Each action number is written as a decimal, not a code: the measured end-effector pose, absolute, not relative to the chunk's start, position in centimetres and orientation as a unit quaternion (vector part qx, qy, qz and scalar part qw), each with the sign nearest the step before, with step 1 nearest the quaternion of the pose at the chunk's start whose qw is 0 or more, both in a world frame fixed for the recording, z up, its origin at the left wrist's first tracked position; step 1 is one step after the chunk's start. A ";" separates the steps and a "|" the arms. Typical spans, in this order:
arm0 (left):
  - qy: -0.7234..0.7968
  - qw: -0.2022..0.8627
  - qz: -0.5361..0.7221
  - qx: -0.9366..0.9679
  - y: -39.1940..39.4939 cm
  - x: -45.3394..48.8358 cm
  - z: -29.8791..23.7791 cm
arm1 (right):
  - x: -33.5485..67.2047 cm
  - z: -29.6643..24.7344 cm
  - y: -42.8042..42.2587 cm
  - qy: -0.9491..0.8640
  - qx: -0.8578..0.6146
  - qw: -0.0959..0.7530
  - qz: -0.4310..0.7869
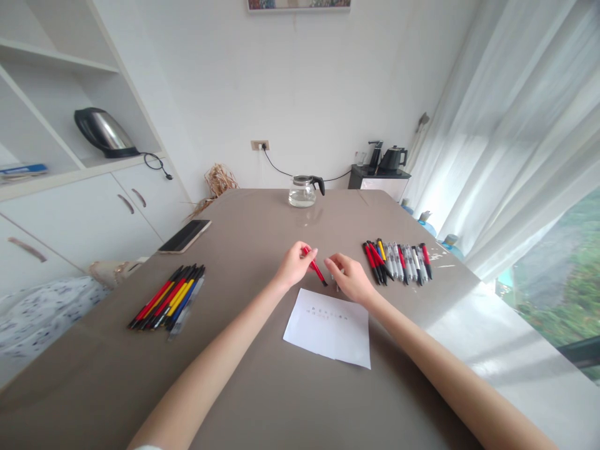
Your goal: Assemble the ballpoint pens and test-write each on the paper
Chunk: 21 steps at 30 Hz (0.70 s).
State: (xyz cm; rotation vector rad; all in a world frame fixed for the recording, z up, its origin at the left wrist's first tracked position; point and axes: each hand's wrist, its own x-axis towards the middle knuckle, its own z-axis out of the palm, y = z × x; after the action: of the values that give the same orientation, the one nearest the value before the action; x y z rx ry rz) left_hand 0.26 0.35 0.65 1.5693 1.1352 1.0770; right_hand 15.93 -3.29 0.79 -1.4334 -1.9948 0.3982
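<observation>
My left hand is closed around a red pen with a black tip, held slanting down toward the table. My right hand is just to the right of it, fingers curled in a pinch on a small thin part I cannot make out. Both hands hover over the far edge of a white sheet of paper with a short line of marks. A row of red, black, yellow and white pens lies to the right. A bundle of red, yellow, black and blue pens lies to the left.
All of this is on a grey-brown table. A glass jug stands at the far edge, a dark tablet at the far left. Cupboards with a kettle line the left wall, curtains the right.
</observation>
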 end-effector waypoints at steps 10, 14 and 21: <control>0.435 0.437 0.416 0.669 0.2 0.0 1.2 | 15.8 0.7 -3.0 -0.798 -0.496 0.310 0.147; 0.436 0.329 0.336 0.767 -0.5 -0.3 1.8 | 16.5 1.0 -2.7 -0.803 -0.492 0.308 0.135; 0.450 0.295 0.282 0.794 -0.7 -0.7 1.6 | 16.8 1.4 -3.1 -0.799 -0.498 0.282 0.181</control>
State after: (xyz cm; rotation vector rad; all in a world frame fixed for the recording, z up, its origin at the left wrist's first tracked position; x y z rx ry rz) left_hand -0.67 -0.71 1.57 2.1136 1.1980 0.7514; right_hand 16.76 -3.11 1.37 -1.3348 -2.1405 0.4855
